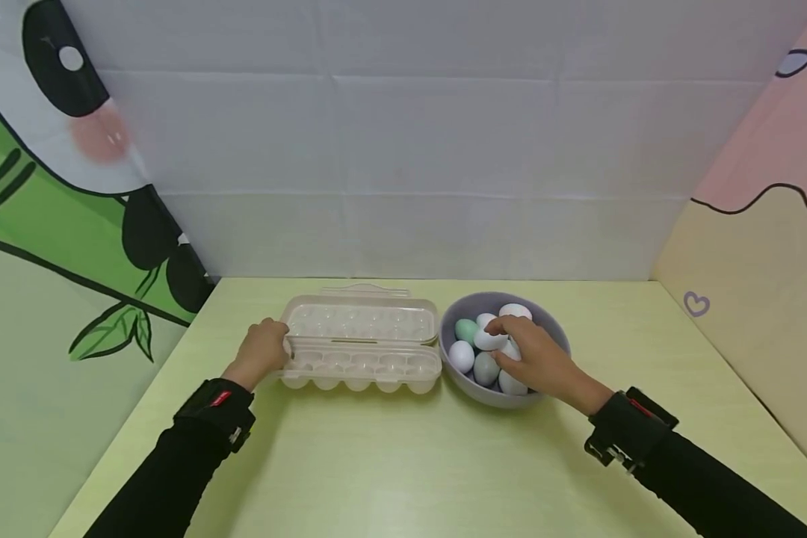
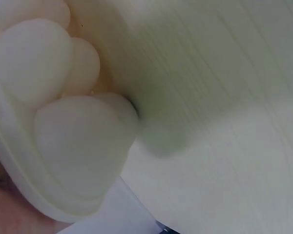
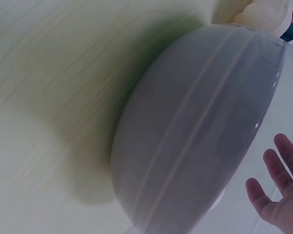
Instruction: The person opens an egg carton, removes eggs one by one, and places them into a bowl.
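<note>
A clear plastic egg carton (image 1: 363, 366) lies on the table with its lid (image 1: 363, 320) folded back towards the wall. My left hand (image 1: 261, 351) grips the carton's left end; the left wrist view shows the rounded egg cups (image 2: 83, 141) close up. To the carton's right stands a grey-purple bowl (image 1: 498, 400) holding several eggs: white eggs (image 1: 461, 356), a pale green egg (image 1: 466, 330) and a grey egg (image 1: 486, 368). Over the bowl, my right hand (image 1: 534, 359) has its fingers spread above the eggs. In the right wrist view, its fingers (image 3: 278, 170) show beyond the bowl's rim, holding nothing visible.
The pale yellow wood-look table (image 1: 376, 463) runs back to a white wall covering (image 1: 437, 149) with creases. Printed cartoon panels stand on the left and right sides. The carton's right end nearly meets the bowl.
</note>
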A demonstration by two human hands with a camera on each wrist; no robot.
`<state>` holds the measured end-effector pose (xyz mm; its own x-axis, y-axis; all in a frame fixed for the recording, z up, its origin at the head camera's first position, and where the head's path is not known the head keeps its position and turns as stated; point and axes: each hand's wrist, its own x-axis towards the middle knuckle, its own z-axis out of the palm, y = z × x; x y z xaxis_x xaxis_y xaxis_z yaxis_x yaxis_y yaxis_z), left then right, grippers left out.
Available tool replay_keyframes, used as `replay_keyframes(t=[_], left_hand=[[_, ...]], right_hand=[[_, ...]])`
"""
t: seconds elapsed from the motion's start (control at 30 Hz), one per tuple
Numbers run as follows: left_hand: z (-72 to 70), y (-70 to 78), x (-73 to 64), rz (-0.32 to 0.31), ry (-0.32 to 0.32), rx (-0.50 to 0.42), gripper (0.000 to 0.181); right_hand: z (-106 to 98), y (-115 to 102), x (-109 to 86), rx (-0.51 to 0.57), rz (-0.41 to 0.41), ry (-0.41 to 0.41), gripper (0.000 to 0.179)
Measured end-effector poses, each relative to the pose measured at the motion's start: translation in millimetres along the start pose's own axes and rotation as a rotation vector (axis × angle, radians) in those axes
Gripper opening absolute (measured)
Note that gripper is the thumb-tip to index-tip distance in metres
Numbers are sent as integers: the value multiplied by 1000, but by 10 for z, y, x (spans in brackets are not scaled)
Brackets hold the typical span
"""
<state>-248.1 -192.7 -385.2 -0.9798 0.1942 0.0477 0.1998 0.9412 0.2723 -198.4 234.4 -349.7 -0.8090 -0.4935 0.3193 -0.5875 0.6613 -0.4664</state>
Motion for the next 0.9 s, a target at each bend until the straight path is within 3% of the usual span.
replay_keyframes(t=[0.13, 0.3, 0.5, 0.7, 0.9], left_hand=[[-16, -14, -21, 7, 77, -77, 43], [-177, 115, -59, 73, 198, -230, 42], [-385, 524, -140, 142, 251, -605, 38], [-405, 1006, -277, 240, 192, -884, 37], [-148, 1421, -379, 333, 55, -989, 35]], right_hand=[[14, 7, -3, 8, 2, -9, 31], [12, 11, 10, 37, 4, -14, 32], [20, -13, 52, 83, 10, -9, 33], [84, -193, 151, 190, 27, 9, 42], [279, -450, 224, 243, -96, 29, 58]])
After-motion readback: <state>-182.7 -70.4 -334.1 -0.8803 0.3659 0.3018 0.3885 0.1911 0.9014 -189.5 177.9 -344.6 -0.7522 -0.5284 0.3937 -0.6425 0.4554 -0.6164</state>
